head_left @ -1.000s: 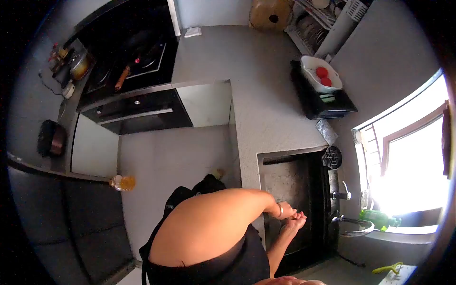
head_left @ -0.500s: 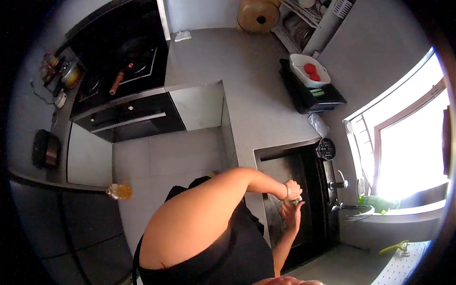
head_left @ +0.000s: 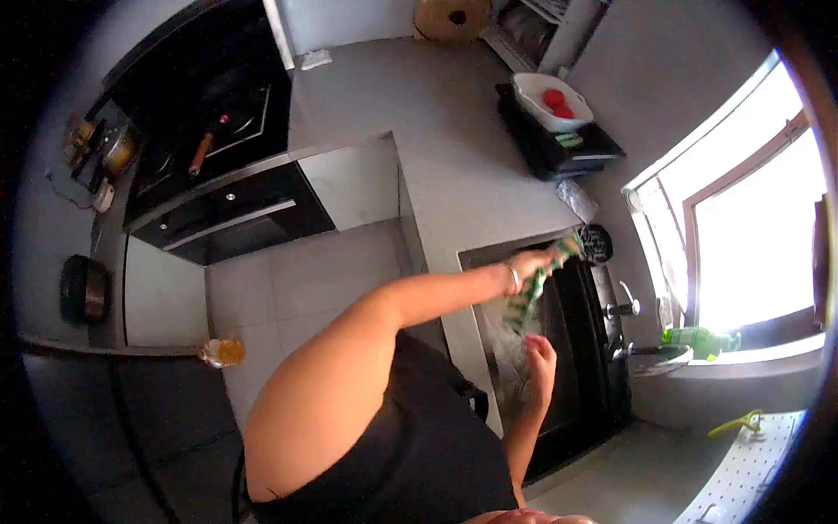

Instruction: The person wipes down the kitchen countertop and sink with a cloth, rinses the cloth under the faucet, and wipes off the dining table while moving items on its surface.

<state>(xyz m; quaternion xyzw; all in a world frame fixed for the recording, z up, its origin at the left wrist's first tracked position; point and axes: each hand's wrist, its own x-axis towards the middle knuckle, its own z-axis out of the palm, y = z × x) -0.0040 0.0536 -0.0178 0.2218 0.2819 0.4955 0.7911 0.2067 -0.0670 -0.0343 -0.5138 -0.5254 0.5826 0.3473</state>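
Note:
A green-and-white patterned cloth or wrapper hangs over the black sink, blurred and too unclear to name surely. My left hand, with a bracelet at its wrist, is closed on its upper part, near the sink's far corner. Below its lower end is my right hand, the fingers curled together over the sink. What those fingers hold, if anything, is hidden. A faucet stands on the window side, beside both hands.
A white bowl with red round items rests on a black rack. The stove holds a pan with a wooden handle. A green bottle lies on the sill; an oil bottle stands at the left.
My hands were together over the sink and are now apart. My left hand has moved up toward the far corner, and the green-and-white item now hangs open from it.

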